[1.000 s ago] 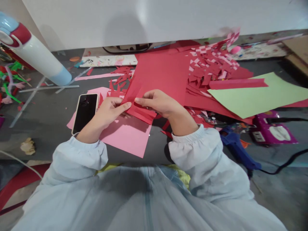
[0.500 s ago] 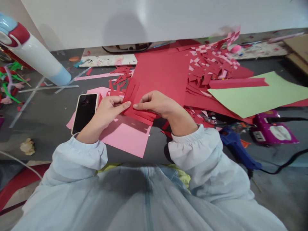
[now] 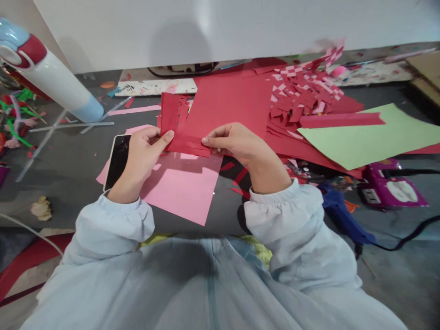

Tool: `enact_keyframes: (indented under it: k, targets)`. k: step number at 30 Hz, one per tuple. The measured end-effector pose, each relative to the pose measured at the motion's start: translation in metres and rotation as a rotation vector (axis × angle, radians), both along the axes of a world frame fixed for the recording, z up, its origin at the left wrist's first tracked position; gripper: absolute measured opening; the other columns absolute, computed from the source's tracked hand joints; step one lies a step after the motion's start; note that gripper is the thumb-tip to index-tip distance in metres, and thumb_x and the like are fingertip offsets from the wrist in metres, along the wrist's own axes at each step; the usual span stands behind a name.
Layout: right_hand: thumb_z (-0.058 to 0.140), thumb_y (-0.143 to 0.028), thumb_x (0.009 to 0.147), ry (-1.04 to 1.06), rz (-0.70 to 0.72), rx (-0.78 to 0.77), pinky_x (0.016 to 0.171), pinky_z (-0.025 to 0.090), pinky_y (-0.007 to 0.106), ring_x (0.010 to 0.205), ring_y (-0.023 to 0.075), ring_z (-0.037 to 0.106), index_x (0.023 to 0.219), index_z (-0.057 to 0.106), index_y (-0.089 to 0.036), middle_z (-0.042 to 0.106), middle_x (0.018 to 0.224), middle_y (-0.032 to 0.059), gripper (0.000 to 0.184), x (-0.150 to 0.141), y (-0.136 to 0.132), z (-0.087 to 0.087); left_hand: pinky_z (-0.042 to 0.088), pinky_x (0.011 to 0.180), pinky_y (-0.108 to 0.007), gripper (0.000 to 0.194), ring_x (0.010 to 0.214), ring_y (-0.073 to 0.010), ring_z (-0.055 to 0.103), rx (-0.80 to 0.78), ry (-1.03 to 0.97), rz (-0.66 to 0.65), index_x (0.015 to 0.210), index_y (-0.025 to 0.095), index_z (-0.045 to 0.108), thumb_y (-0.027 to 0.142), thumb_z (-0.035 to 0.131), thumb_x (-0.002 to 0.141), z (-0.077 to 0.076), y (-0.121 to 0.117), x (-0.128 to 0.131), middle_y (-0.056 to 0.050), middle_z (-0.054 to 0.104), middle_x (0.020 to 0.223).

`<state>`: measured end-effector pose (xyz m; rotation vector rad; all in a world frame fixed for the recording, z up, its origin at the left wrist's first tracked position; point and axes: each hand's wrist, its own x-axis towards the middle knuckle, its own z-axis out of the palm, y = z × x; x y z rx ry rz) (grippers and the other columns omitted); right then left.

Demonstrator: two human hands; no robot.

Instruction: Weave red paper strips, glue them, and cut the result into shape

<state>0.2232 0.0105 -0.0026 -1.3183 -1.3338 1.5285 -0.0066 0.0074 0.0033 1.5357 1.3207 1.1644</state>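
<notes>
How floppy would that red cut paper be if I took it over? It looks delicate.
Probably floppy: the red cut paper is thin, and both the left hand and right hand pinch it. Its slit strips look easily torn. Likely very light.

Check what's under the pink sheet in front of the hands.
The pink sheet lies on the dark table. A phone overlaps its left corner from above, and the cut red paper held by both hands hangs over it. Anything beneath the sheet is hidden.
</notes>
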Motion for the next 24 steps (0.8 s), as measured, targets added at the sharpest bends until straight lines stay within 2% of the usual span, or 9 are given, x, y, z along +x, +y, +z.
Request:
enact_keyframes:
  k: [6,16,20,24]
  targets:
    - [0.091,-0.036,0.059,0.078,-0.064,0.022,0.049,0.04,0.026,0.048,0.0078,0.046,0.059,0.07,-0.017,0.059,0.051,-0.0008,0.029,-0.0015,-0.0004,0.0014,0.047,0.053,-0.025,0.037,0.057,-0.0122,0.059,0.05,-0.076,0.005,0.071,0.019,0.07,0.054,0.08,0.073,-0.0018,0.0017,0.0011,0.0,0.064,0.067]
    - [0.09,-0.029,0.056,0.101,-0.15,0.035,0.049,0.037,0.025,0.049,0.0071,0.045,0.064,0.071,-0.016,0.058,0.052,-0.0028,0.024,-0.003,-0.0021,0.0041,0.05,0.052,-0.023,0.033,0.057,-0.0111,0.061,0.063,-0.098,-0.003,0.073,0.017,0.072,0.049,0.082,0.074,-0.0022,0.0016,0.0004,0.0,0.064,0.069]
    - [0.091,-0.035,0.058,0.113,-0.174,0.072,0.05,0.036,0.025,0.052,0.0071,0.044,0.067,0.07,-0.017,0.059,0.056,-0.0025,0.029,-0.0024,-0.0017,0.0025,0.051,0.054,-0.022,0.031,0.061,-0.0111,0.061,0.048,-0.088,0.007,0.073,0.016,0.071,0.045,0.083,0.073,-0.0003,0.0002,0.0006,0.0,0.066,0.07]
    - [0.087,-0.054,0.065,0.146,-0.155,0.061,0.05,0.034,0.025,0.05,0.0062,0.041,0.06,0.064,-0.017,0.053,0.054,-0.0032,0.043,-0.003,-0.0011,0.0011,0.054,0.054,-0.025,0.03,0.059,-0.0125,0.063,0.043,-0.11,0.002,0.078,0.016,0.073,0.046,0.08,0.076,-0.0001,-0.0006,0.0008,-0.001,0.069,0.071]
